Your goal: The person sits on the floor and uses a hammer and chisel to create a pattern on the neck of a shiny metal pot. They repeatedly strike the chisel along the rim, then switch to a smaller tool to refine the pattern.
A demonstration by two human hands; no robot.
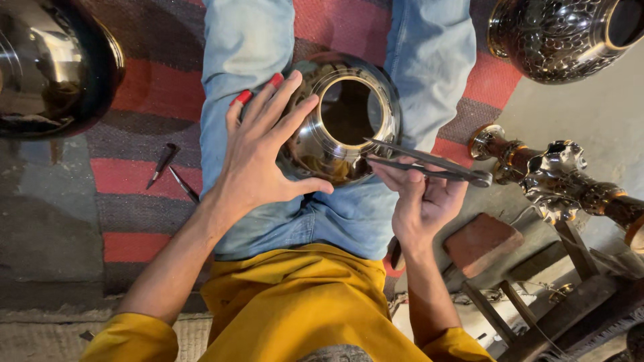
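A shiny round metal pot with an open mouth rests on my lap between my jean-clad thighs. My left hand lies flat against the pot's left side, fingers spread, nails painted red. My right hand holds a metal divider-like tool whose two thin legs point left and touch the pot's rim at its lower right. The pot's mouth faces up towards the camera.
A large polished metal vessel sits at the upper left, an embossed dark one at the upper right. An ornate metal stem lies to the right. Two small punches lie on the striped rug; a brick and wooden frame sit lower right.
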